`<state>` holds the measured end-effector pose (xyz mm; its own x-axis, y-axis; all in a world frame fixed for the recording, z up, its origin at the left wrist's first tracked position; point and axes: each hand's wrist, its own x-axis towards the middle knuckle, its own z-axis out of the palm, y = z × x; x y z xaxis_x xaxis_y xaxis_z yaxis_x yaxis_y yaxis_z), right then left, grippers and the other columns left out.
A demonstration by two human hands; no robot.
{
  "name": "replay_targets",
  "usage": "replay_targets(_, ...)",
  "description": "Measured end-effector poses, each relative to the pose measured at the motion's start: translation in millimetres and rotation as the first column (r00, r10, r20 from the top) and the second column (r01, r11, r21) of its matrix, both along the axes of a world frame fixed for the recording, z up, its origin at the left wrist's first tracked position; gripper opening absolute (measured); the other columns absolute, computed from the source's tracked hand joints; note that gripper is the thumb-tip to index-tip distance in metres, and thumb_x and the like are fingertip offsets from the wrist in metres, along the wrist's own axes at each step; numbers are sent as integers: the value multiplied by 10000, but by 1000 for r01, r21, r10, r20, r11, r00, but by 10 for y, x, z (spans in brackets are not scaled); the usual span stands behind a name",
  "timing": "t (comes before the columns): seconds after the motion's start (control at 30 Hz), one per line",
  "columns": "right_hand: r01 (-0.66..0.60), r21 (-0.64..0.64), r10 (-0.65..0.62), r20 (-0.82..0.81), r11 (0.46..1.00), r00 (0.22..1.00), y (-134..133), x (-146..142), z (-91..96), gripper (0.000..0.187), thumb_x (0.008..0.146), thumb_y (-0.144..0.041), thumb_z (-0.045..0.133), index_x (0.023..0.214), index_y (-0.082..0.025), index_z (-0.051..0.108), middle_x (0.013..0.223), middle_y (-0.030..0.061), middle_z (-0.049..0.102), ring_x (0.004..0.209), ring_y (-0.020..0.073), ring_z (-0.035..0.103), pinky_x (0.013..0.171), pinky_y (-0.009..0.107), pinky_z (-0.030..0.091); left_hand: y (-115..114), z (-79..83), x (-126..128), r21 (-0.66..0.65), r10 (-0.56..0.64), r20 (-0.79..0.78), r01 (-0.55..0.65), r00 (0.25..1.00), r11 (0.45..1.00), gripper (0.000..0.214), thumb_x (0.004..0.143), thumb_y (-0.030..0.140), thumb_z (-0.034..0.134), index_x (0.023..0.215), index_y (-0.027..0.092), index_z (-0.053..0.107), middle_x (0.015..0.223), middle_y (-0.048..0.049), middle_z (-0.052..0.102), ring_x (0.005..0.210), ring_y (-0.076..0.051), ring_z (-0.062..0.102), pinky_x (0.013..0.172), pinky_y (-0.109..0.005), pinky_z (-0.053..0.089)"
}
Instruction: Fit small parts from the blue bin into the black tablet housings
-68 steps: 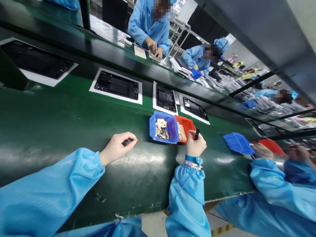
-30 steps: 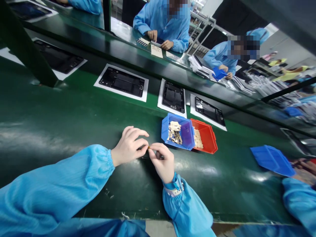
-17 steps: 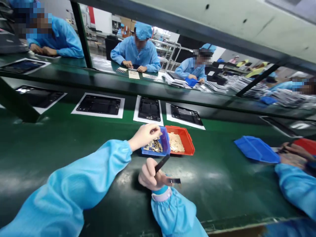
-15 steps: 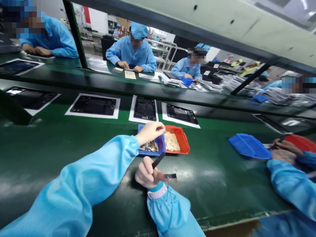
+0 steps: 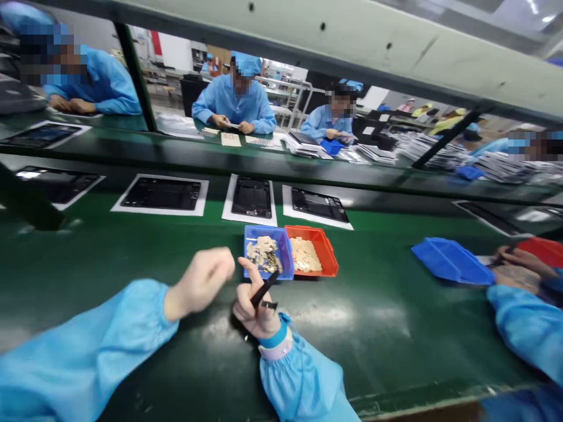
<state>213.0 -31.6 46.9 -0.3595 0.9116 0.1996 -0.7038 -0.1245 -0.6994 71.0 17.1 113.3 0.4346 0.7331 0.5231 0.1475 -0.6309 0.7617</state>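
Note:
My left hand (image 5: 201, 281) is blurred by motion, curled above the green bench left of the blue bin (image 5: 268, 258); whether it holds anything is unclear. My right hand (image 5: 254, 308) rests on the bench just in front of that bin, fingers closed around black tweezers (image 5: 264, 289) that point up and right. The blue bin holds several small gold and dark parts. Touching its right side, an orange bin (image 5: 311, 258) holds pale flat pieces.
Black tablet frames on white sheets (image 5: 250, 199) lie in a row on the green conveyor (image 5: 109, 234) behind the bins. A co-worker's sleeve and hands (image 5: 514, 275) work at right beside a blue tray (image 5: 453, 261). Other people sit across the line.
My left hand has pulled back out of the blue bin toward me and left. My right hand stays in front of the bin with the tweezers, now raised slightly nearer the bin.

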Motion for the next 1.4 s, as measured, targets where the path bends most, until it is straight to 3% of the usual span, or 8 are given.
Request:
replay_targets(0.13,-170,16,157,308,985,938,-22,-103,-53,1007,527,-360,860,1350,-236,294,511,-123,491,386,25,304,401,161,222,-484,-303,-377,-167,-304,-96,286,948,944,278,911,241,329,778,157,558,693,-18,602,564,-102,506,574,-209,385)
replay_targets(0.47,-328,35,245,592,944,768,128,-463,126,864,547,-303,843,1292,-234,411,544,-112,470,414,24,285,404,149,187,-519,-486,-841,19,-165,10,164,986,986,119,701,126,474,592,164,503,490,35,462,436,-72,380,458,-187,306)
replay_targets(0.6,34,144,-89,393,989,915,206,-564,187,397,761,-515,604,1061,-256,577,491,-91,434,383,57,281,404,186,250,-325,-658,-996,-112,153,77,-144,985,983,186,743,107,392,570,167,421,512,30,436,468,-73,384,467,-186,294)
replay_targets(0.67,303,131,-330,364,944,871,208,-584,145,365,818,-566,475,889,-242,629,576,-38,503,456,90,405,452,221,345,-260,-755,-1042,-163,193,70,-180,979,970,204,768,116,374,575,165,414,526,27,435,488,-76,394,484,-190,298)
replay_targets(0.77,469,110,-463,462,876,756,154,-572,34,470,829,-601,450,665,-196,623,538,-27,465,463,88,413,439,217,342,-245,-840,-1051,-227,141,63,-123,988,966,175,737,117,434,567,160,429,512,43,418,472,-65,368,476,-186,282)
replay_targets(0.87,478,50,-429,532,877,730,59,-556,-49,360,795,-528,582,675,-192,629,442,-70,387,385,59,335,390,188,288,-265,-845,-1041,-291,108,68,-84,992,953,150,688,91,472,560,160,433,499,59,401,450,-52,330,447,-176,256)
replay_targets(0.97,445,4,-357,604,896,713,-34,-568,-79,248,697,-386,739,846,-204,661,543,-37,558,448,81,486,422,197,386,-271,-826,-1050,-321,92,66,-67,994,945,163,682,70,474,554,159,426,493,66,394,440,-44,316,431,-168,243)
replay_targets(1.4,336,137,-332,694,932,638,-181,-588,-139,135,835,-292,615,945,-217,637,707,1,637,577,111,590,556,237,499,-259,-829,-1127,-278,-17,41,28,999,960,163,733,96,484,588,164,452,504,59,423,454,-55,363,461,-183,286)
